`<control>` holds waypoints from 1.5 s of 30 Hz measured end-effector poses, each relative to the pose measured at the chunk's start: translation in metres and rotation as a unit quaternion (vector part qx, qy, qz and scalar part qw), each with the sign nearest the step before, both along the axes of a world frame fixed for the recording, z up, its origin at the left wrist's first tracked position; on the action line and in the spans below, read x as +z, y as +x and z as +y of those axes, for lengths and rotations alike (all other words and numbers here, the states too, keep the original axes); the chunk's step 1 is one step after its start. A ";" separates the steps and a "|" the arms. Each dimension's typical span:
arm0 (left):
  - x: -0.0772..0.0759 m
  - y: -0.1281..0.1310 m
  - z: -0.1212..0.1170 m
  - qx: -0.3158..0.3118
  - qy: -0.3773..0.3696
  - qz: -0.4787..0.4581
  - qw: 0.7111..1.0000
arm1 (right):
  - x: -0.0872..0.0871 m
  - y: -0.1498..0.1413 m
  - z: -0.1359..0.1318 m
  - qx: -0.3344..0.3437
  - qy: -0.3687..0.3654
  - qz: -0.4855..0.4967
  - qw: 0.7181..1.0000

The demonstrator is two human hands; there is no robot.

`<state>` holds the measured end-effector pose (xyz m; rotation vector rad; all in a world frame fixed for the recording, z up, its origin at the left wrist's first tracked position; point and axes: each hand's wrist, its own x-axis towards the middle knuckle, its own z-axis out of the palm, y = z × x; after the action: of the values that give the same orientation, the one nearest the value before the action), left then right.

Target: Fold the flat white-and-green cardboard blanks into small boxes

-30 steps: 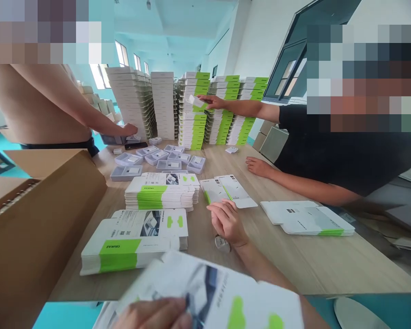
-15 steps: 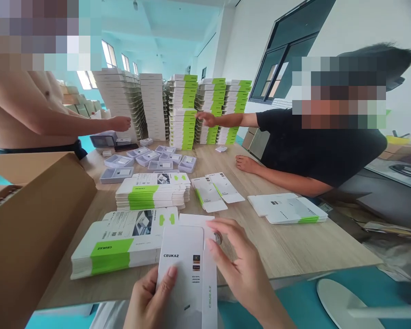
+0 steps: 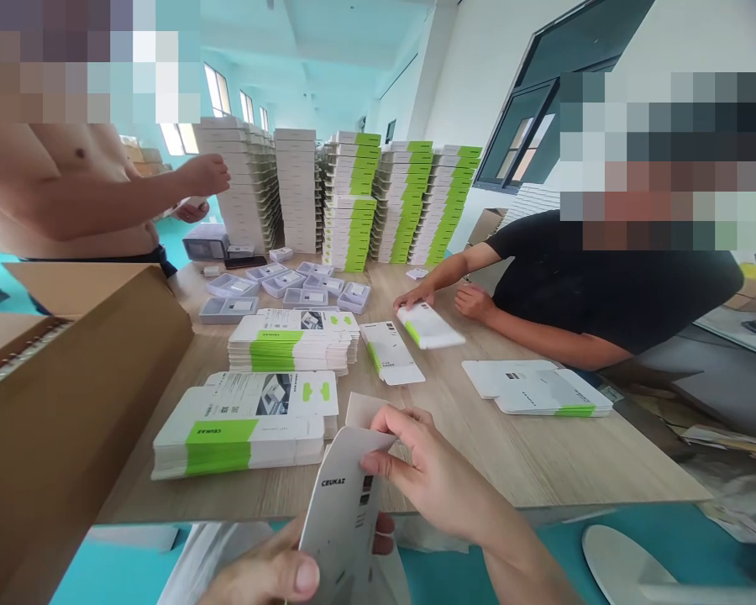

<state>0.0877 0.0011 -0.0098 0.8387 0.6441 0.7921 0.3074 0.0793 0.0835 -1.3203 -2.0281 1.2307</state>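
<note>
A white cardboard box (image 3: pixel 337 512), part folded and printed CEUKAZ, is held between my two hands above the table's near edge. My left hand (image 3: pixel 268 567) grips its lower part, thumb on the front and fingertips showing behind the right side. Thumb and fingers of my right hand (image 3: pixel 425 462) pinch the upper right edge, near a raised flap. Just beyond lies a stack of flat white-and-green boxes (image 3: pixel 239 441), with a second stack (image 3: pixel 293 353) behind it.
An open brown carton (image 3: pixel 81 403) stands at the left. Clear plastic trays (image 3: pixel 283 281) lie mid-table before tall stacks of boxes (image 3: pixel 349 231). Flat boxes (image 3: pixel 538 388) lie at the right. At right, a person's hand (image 3: pixel 416 296) touches a box (image 3: pixel 429 325); another person (image 3: pixel 81 193) stands left.
My right hand has closed on the box's upper edge, and the box has tilted and bent. The person at right has reached down to a box; the left person's hand has risen.
</note>
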 end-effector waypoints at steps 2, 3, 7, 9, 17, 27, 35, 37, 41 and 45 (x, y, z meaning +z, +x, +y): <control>-0.002 0.002 0.002 -0.026 -0.021 -0.049 0.998 | 0.003 0.006 0.003 0.037 -0.011 0.027 0.999; -0.001 0.004 0.002 -0.017 -0.041 -0.064 0.997 | 0.004 0.009 0.006 0.053 -0.020 0.050 0.997; 0.011 0.009 0.002 0.066 -0.131 -0.045 0.988 | -0.003 0.012 0.010 0.039 -0.048 0.178 0.982; 0.019 0.011 0.003 0.112 -0.165 -0.022 0.980 | -0.015 0.006 0.004 -0.059 -0.030 0.249 0.966; 0.012 0.021 0.013 0.274 -0.046 0.143 0.950 | -0.082 -0.027 -0.042 -0.120 -0.287 0.414 0.855; 0.008 0.031 0.024 0.335 0.083 0.239 0.908 | -0.080 -0.027 -0.034 -0.161 -0.197 0.342 0.905; 0.013 0.034 0.022 0.385 0.088 0.264 0.880 | -0.073 -0.023 -0.034 -0.203 -0.144 0.304 0.920; 0.014 0.040 0.020 0.405 0.124 0.248 0.871 | -0.070 -0.025 -0.040 -0.232 -0.111 0.320 0.912; 0.006 0.046 0.012 0.406 0.213 0.228 0.859 | -0.070 -0.025 -0.053 -0.241 -0.063 0.364 0.897; -0.007 0.043 0.006 0.394 0.248 0.238 0.852 | -0.076 -0.019 -0.061 -0.243 -0.010 0.349 0.905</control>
<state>0.1302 0.0066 -0.0172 1.2831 1.3018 1.5621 0.2884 0.0184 0.0071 -1.0760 -1.1062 1.2373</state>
